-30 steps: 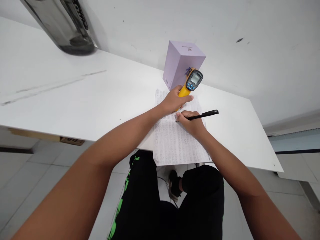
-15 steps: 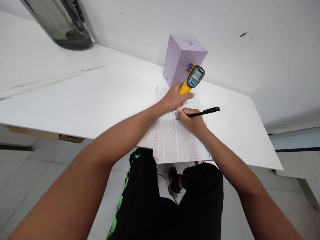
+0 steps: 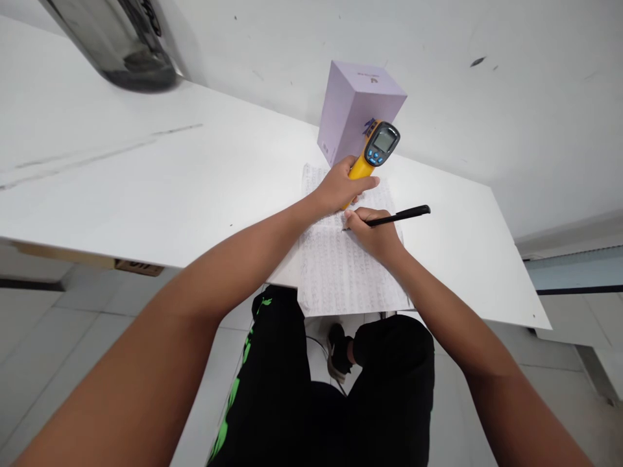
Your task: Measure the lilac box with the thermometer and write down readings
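My left hand [image 3: 341, 185] is wrapped round the yellow handle of an infrared thermometer [image 3: 363, 168]. Its dark head, with a grey screen and blue buttons, faces up towards me. Close below it, my right hand [image 3: 377, 233] pinches a black pen [image 3: 403, 214], whose tip meets a sheet of paper [image 3: 348, 275]. Dense rows of handwriting cover the paper, which reaches over the table's front edge. Both hands rest over its upper half and hide part of the writing. A lilac box [image 3: 338, 110] stands just behind the thermometer.
The white table [image 3: 233, 175] runs along a wall [image 3: 438, 71]. A dark, see-through container [image 3: 131, 58] stands at the back left. My legs [image 3: 277, 389] are under the front edge, with a cable on the floor near my shoe [image 3: 339, 350].
Almost nothing differs. The view has tilted slightly, so the table and box sit a little higher. Both hands keep their holds, with the pen tip still at the paper.
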A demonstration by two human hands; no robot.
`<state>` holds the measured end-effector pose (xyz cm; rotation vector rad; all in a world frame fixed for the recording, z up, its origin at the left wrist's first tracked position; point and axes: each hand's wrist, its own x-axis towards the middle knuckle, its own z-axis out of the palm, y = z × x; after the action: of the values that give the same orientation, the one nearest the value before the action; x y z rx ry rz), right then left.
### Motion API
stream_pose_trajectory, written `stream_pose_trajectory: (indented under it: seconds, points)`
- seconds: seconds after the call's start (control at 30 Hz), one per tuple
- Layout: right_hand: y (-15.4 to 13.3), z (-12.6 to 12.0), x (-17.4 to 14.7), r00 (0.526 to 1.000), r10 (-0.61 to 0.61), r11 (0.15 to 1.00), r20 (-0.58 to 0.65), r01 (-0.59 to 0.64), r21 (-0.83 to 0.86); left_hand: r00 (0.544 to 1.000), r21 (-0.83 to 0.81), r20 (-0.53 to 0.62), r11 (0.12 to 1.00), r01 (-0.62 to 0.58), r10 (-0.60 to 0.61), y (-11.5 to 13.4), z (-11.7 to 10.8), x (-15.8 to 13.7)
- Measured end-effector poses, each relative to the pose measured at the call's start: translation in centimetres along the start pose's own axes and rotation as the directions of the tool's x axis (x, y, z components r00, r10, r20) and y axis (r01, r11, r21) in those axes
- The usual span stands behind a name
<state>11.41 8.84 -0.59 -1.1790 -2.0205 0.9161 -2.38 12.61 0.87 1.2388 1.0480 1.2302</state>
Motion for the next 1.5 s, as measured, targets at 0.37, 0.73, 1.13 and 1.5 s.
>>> stream_pose_trajectory:
  seconds: [0.37,0.73,1.13,1.5]
  points:
    - [0.08,-0.01,0.01,1.0,-0.002,1.0,0.016,0.002,-0.007,1.0,0.013,-0.008,1.0,0.012,-0.012,0.08,0.06,-0.05]
    - [0.04,-0.02,0.02,1.0,-0.005,1.0,0.009,0.005,-0.018,1.0,0.06,0.006,0.998,-0.001,0.0,-0.2,-0.01,0.15]
    - [-0.37,-0.06,-0.2,1.0,0.014,1.0,-0.009,-0.014,-0.022,1.0,0.032,-0.013,0.999,-0.002,0.002,-0.18,0.07,0.14]
    - [-0.42,-0.03,-0.2,1.0,0.002,1.0,0.01,-0.002,-0.026,1.0,0.036,-0.01,0.999,-0.001,0.002,-0.03,0.06,0.05]
